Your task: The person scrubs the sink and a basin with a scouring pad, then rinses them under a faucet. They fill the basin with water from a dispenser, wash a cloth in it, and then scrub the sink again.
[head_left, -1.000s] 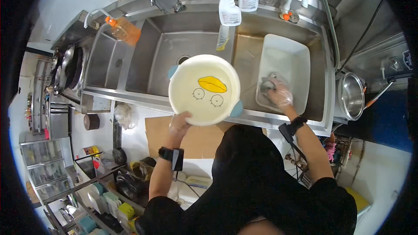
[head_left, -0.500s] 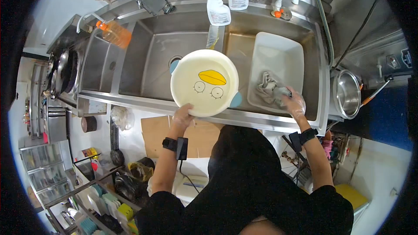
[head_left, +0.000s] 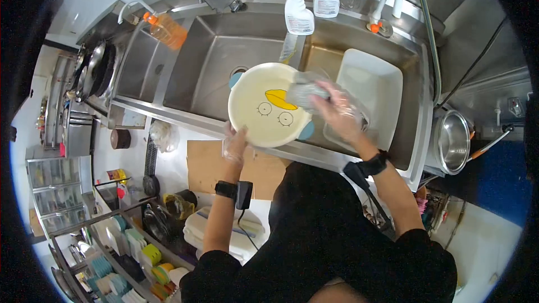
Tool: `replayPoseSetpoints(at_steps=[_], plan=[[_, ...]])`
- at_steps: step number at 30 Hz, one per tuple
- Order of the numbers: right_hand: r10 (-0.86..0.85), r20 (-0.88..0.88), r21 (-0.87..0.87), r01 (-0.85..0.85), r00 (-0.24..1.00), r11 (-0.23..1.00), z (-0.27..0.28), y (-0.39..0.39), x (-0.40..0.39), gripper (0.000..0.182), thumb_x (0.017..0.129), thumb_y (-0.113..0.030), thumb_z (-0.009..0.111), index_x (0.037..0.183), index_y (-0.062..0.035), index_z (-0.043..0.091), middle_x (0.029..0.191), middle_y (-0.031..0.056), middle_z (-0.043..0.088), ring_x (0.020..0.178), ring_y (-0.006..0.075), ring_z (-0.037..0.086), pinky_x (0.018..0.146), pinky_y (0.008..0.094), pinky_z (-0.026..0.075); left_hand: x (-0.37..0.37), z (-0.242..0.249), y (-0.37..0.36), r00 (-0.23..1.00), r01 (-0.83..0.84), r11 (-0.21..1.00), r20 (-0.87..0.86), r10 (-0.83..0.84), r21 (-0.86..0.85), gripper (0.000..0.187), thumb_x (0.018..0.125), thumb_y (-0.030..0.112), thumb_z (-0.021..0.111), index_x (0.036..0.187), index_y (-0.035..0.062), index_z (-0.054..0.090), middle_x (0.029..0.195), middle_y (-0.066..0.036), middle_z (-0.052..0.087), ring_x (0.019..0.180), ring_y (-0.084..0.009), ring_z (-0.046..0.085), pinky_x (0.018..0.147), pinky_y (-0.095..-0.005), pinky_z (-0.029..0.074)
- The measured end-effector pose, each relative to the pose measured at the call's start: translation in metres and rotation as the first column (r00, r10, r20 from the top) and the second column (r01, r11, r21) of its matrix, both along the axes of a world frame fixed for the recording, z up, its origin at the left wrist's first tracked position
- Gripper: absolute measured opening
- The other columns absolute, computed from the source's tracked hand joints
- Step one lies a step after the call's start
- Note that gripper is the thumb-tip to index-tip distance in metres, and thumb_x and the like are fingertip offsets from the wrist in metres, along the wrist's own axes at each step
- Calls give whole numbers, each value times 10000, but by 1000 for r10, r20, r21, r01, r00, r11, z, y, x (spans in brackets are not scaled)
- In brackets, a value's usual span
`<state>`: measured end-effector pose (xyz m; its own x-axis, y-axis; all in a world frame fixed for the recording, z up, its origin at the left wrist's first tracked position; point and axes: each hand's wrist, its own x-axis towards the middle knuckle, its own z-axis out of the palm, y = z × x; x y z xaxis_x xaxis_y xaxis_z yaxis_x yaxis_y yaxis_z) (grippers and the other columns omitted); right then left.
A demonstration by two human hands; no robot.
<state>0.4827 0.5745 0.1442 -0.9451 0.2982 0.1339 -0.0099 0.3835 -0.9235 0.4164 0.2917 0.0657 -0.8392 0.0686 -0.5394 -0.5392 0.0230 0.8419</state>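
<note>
My left hand (head_left: 236, 144), in a clear glove, grips the near rim of a cream plate (head_left: 255, 113) with a yellow beak, two drawn eyes and blue ears. The plate is held tilted over the front edge of the steel sink (head_left: 224, 61). My right hand (head_left: 337, 113), also gloved, presses a grey cloth (head_left: 303, 93) against the plate's upper right part, over the beak.
A white plastic tub (head_left: 375, 87) sits in the right sink basin. Two spray bottles (head_left: 298, 14) and an orange bottle (head_left: 165, 29) stand on the sink's back ledge. A steel bowl (head_left: 455, 140) is at the right. Racks of coloured dishes (head_left: 135, 247) stand lower left.
My right hand lifted the grey cloth out of the white tub and brought it left onto the plate. My left hand kept holding the plate.
</note>
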Motion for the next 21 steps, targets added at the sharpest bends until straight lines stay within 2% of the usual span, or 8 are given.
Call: replayPoseSetpoints(at_steps=[2,6,9,11,14,16,18,21], plan=[[107,-57,193,-95,993,977,-5,-13,-21,438,813,-321,613,1165,-76,524,1127,170,556,979,314,571,833,379,457,-4,-43,-17,858,-137,920,-509,-75,-367,539,827,184,592,1298,41,373,1232,-175,485,1096,-323,511,912,-367,433],[163,214,713,-268,963,647,-33,-37,-33,505,732,-243,625,1201,-106,497,1134,118,511,959,300,563,824,413,469,14,53,12,706,-193,747,-619,-344,-636,527,825,173,581,1305,67,390,1299,-222,424,1199,-391,408,997,-385,349],[246,77,840,-196,966,506,-54,-36,-34,479,736,-262,608,1174,-92,516,1095,98,513,1023,269,531,835,388,471,2,55,25,687,61,551,-366,-628,-832,631,821,256,582,1371,113,307,1418,-210,281,1291,-338,313,1022,-406,324],[326,349,787,-464,879,406,-50,-38,-37,580,708,-309,639,1211,-56,499,1182,130,526,1106,301,496,949,368,390,-9,52,49,465,278,170,-22,-885,-945,662,797,285,597,1368,107,311,1445,-190,235,1315,-326,276,1027,-430,321],[432,186,853,-363,883,374,-64,-42,-43,502,718,-279,624,1152,-45,532,1176,142,534,1088,303,512,934,384,397,-20,20,72,274,241,-64,131,-953,-968,649,804,323,577,1364,123,316,1461,-184,197,1337,-301,236,1007,-459,344],[380,342,808,-476,859,349,-104,-49,-55,492,718,-261,620,1151,-46,531,1191,148,531,1092,309,515,925,383,405,-33,-23,67,244,244,4,57,-968,-970,696,795,334,582,1376,92,286,1413,-190,295,1309,-381,277,1041,-464,289],[324,488,743,-581,810,332,-103,-54,-66,481,718,-242,616,1149,-47,531,1206,154,527,1097,315,518,917,383,413,-45,-35,66,198,468,-202,325,-925,-860,768,759,359,604,1386,72,265,1413,-189,299,1302,-362,299,1042,-462,287],[269,779,520,-824,566,227,-69,-58,-73,390,717,-200,592,1077,-51,582,1114,149,584,1030,312,561,866,385,448,-51,-29,70,207,491,-254,395,-895,-833,710,770,358,582,1355,62,311,1388,-190,335,1278,-360,331,1032,-447,305]])
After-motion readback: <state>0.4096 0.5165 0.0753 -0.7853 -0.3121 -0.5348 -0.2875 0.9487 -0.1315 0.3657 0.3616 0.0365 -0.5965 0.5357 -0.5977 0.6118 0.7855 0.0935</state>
